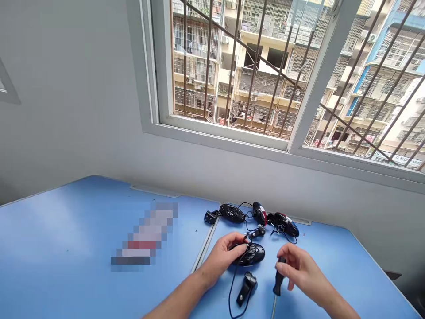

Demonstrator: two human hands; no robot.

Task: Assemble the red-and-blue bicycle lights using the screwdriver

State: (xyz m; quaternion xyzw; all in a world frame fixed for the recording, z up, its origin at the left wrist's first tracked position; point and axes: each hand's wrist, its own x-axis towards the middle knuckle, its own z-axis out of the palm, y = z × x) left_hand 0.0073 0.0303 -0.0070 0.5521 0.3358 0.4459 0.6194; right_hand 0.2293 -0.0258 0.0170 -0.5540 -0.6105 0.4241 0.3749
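Note:
My left hand [232, 250] is closed on a black oval device [254, 255] with a thin black cable, which lies on the blue table. Its thumb and fingers pinch near the cable's base, and the exact grip spot is partly hidden. My right hand [295, 268] grips a screwdriver [278, 281] by its black handle. The metal shaft points down toward the front edge of the view, its tip out of sight. Between the hands, nearer to me, lies a black clamp-like bracket [246, 288], with the cable looping around it.
Several similar black oval devices [232, 213] with cables and brackets lie along the back of the blue table [83, 248]. Another small bracket [257, 232] sits just behind my left hand. A blurred-out flat item [149, 232] is on the left. Behind rise a wall and a barred window [245, 66].

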